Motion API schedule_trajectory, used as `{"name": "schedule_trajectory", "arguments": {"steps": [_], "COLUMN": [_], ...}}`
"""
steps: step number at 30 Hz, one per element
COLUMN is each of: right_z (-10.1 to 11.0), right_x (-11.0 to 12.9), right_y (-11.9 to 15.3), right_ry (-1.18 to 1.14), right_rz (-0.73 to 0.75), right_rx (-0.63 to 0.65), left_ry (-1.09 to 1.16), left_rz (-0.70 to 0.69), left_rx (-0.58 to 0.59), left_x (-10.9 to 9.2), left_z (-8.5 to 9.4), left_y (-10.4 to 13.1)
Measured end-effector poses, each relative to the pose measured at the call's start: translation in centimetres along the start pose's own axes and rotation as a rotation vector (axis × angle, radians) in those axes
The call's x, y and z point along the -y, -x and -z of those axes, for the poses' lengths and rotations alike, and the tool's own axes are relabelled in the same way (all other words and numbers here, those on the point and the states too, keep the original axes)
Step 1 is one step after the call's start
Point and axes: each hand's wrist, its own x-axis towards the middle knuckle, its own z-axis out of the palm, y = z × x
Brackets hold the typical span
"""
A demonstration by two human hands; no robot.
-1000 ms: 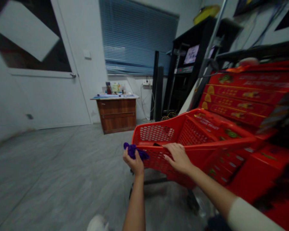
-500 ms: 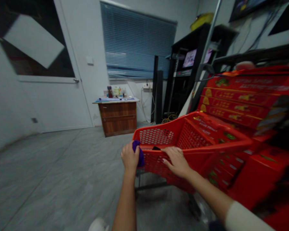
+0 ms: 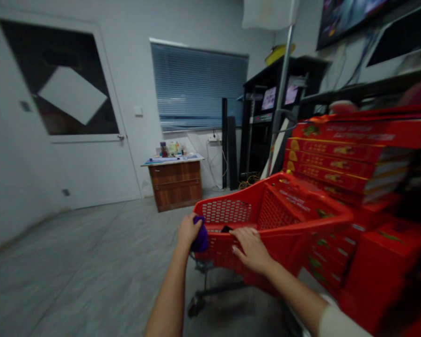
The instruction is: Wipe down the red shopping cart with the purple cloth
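A red plastic shopping cart point(image 3: 287, 243) with perforated sides stands in front of me. My left hand point(image 3: 188, 231) is closed on a bunched purple cloth point(image 3: 200, 238), which it holds against the cart's near left corner. Farther right along the same side, my right hand point(image 3: 250, 245) grips the top rim, fingers over the edge and thumb on the outside. A small black object point(image 3: 226, 229) shows just inside the rim beside my right fingertips; I cannot make out what it is.
Stacked red cartons point(image 3: 337, 154) crowd the right side, behind and beside the cart. A wooden cabinet point(image 3: 177, 185) with bottles on top stands against the far wall. A metal pole point(image 3: 283, 84) rises behind the cart. One caster wheel point(image 3: 195, 304) shows below. A white door point(image 3: 98, 173) is at left.
My view has tilted upward and levelled, so the room sits lower in it. The purple cloth and both hands keep their places on the cart, and a front caster now shows more plainly.
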Motion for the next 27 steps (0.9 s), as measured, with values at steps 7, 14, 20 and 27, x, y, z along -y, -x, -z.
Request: {"name": "schedule_trajectory", "arguments": {"steps": [7, 14, 20, 27], "right_z": [-0.3, 0.1, 0.0, 1.6], "right_x": [0.3, 0.8, 1.2, -0.3], "right_y": [0.2, 0.9, 1.2, 2.9], "right_ry": [-0.029, -0.057, -0.052, 0.067], "right_rz": [-0.007, 0.006, -0.005, 0.074], "right_rx": [-0.021, 0.004, 0.002, 0.022], "left_ry": [-0.048, 0.097, -0.061, -0.185], "left_rz": [-0.083, -0.229, -0.224, -0.252], "left_rx": [-0.019, 0.047, 0.055, 0.134], "left_x": [-2.9, -0.5, -3.2, -3.1], "left_z": [-1.7, -0.2, -0.9, 0.3], "left_y": [1.5, 0.4, 3.5, 4.5]}}
